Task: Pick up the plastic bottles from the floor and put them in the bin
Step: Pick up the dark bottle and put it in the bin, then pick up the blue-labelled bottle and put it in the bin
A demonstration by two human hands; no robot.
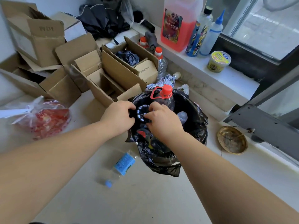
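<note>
Head camera, looking down: two bare forearms reach forward from the bottom corners and meet over a bin [200,125] lined with a black bag. The left hand [119,118] comes in from the left, knuckles up, its fingers curled around the left side of a clear bottle's ribbed base [142,113]. The right hand [163,122] mirrors it from the right, its fingertips [149,117] pinching the base's other side. The bottle between them points base-up towards the camera over the bin's mouth; its body below is lost against the dark bag.

Inside the bin, a large clear bottle with a red cap and red carry handle [166,92] stands upright at the far side, and a smaller pale bottle [182,117] lies just beyond the right hand. Something with a red part sits lower in the bag, too dark to identify.

On the pale floor just in front of the bin, a clear water bottle with a blue label and blue cap [120,167] lies on its side, cap towards the camera. Open cardboard boxes [103,75] crowd the floor behind the bin.
</note>
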